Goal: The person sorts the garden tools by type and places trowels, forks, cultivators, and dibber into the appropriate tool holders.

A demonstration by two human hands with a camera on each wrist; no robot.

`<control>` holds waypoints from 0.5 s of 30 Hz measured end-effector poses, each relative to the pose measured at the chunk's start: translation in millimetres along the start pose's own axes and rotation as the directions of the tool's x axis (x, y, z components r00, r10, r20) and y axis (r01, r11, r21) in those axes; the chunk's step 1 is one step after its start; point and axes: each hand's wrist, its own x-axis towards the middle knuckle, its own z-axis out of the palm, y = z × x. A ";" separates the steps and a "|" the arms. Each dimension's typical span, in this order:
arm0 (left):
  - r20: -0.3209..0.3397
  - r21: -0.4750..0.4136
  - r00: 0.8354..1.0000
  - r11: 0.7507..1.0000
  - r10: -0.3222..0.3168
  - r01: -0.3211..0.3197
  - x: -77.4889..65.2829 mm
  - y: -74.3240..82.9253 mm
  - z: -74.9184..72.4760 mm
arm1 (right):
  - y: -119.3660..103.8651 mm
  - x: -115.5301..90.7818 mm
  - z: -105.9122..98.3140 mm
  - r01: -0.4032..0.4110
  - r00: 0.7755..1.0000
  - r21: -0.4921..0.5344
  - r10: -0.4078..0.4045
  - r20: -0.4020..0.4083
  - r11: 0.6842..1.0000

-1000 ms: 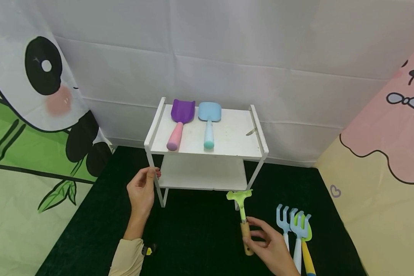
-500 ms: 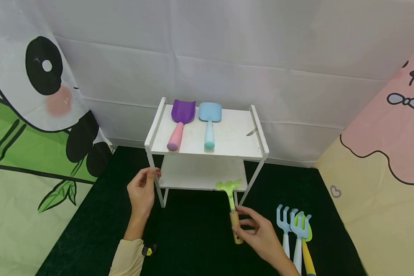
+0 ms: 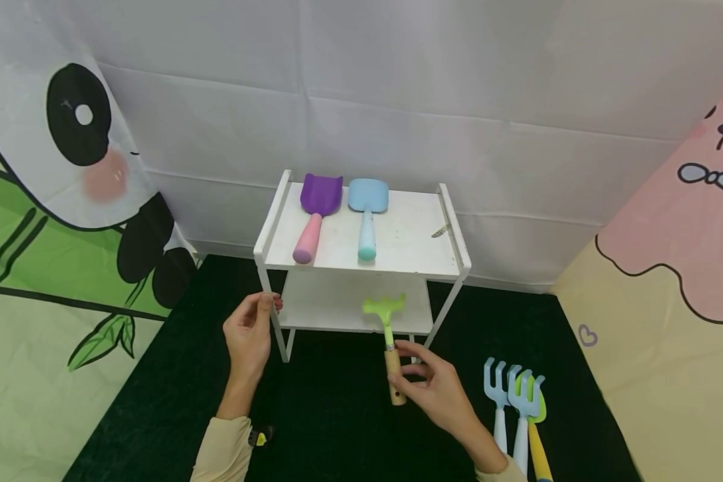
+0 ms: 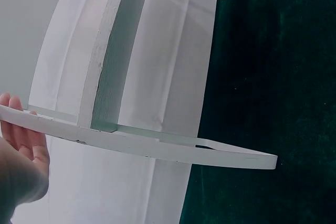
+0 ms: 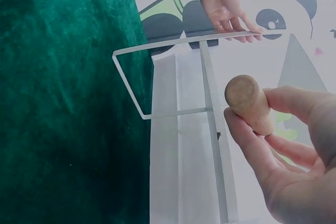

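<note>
The right hand [image 3: 436, 388] pinches a rake [image 3: 389, 348] by its wooden handle between thumb and fingertips, holding it up off the green cloth [image 3: 337, 418]. The rake's green head points just short of twelve o'clock. Seen from the head, rake and hand lie between five and six o'clock from the shelf's middle, the green head showing against the lower tier [image 3: 331, 301]; whether it reaches over that tier I cannot tell. In the right wrist view the handle's round end faces the camera.

The left hand [image 3: 250, 335], at eight o'clock, grips the front leg of the white shelf [image 3: 410, 231], fingers bent behind it.

On top lie a purple scoop [image 3: 318, 215] with a pink handle and, at three o'clock from it, a blue scoop [image 3: 368, 214], well apart from a dark mark [image 3: 440, 231] near the rail. At four o'clock from the shelf, two blue forks [image 3: 522, 405] lie side by side, one across a yellow-handled trowel [image 3: 537, 445].
</note>
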 end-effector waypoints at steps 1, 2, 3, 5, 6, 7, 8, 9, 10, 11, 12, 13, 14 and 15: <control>0.001 0.002 1.000 1.000 0.003 -0.003 -0.2 0.1 0.0 | -0.7 2.1 0.7 0.004 1.000 0.004 -0.004 0.002 1.000; 0.002 0.005 1.000 1.000 0.006 -0.006 -0.2 -0.2 -0.1 | -1.6 4.5 1.5 0.006 1.000 0.010 -0.006 0.005 1.000; 0.003 0.007 1.000 1.000 0.008 -0.008 -0.1 -0.6 -0.2 | -2.4 7.0 2.2 0.011 1.000 0.016 -0.011 0.007 1.000; 0.006 0.010 1.000 1.000 0.011 -0.011 0.4 -1.8 -0.2 | -3.6 12.0 3.4 0.024 1.000 0.022 -0.024 0.015 0.999; 0.007 0.011 1.000 1.000 0.012 -0.012 0.7 -2.4 -0.2 | -4.1 14.6 4.0 0.031 0.999 0.028 -0.031 0.018 0.999; 0.008 0.013 1.000 1.000 0.014 -0.014 0.8 -2.6 -0.2 | -4.7 17.2 4.7 0.038 0.999 0.033 -0.039 0.021 0.999; 0.007 0.011 1.000 1.000 0.012 -0.013 1.2 -3.2 -0.2 | -5.1 19.8 5.4 0.045 0.999 0.033 -0.045 0.023 0.998; 0.006 0.010 1.000 1.000 0.011 -0.011 1.3 -3.4 -0.2 | -5.4 22.3 6.2 0.052 0.998 0.030 -0.053 0.025 0.998; 0.005 0.011 1.000 1.000 0.010 -0.010 1.3 -3.6 -0.2 | -5.7 24.7 6.9 0.056 0.998 0.030 -0.057 0.027 0.998; 0.004 0.014 1.000 1.000 0.009 -0.009 1.2 -3.6 -0.2 | -6.1 27.1 7.7 0.057 0.998 0.031 -0.058 0.027 0.998; 0.003 0.017 1.000 1.000 0.009 -0.009 1.1 -3.3 -0.2 | -6.2 29.6 8.5 0.058 0.998 0.034 -0.059 0.029 0.998; 0.003 0.022 1.000 1.000 0.008 -0.008 0.8 -3.0 -0.3 | -6.3 32.0 9.3 0.058 0.998 0.036 -0.059 0.031 0.998; 0.004 0.025 1.000 1.000 0.008 -0.008 0.6 -2.8 -0.3 | -6.4 34.4 10.1 0.057 0.998 0.039 -0.058 0.034 0.998; 0.004 0.027 1.000 1.000 0.007 -0.008 0.5 -2.4 -0.4 | -6.8 36.9 11.0 0.054 0.998 0.045 -0.056 0.038 0.997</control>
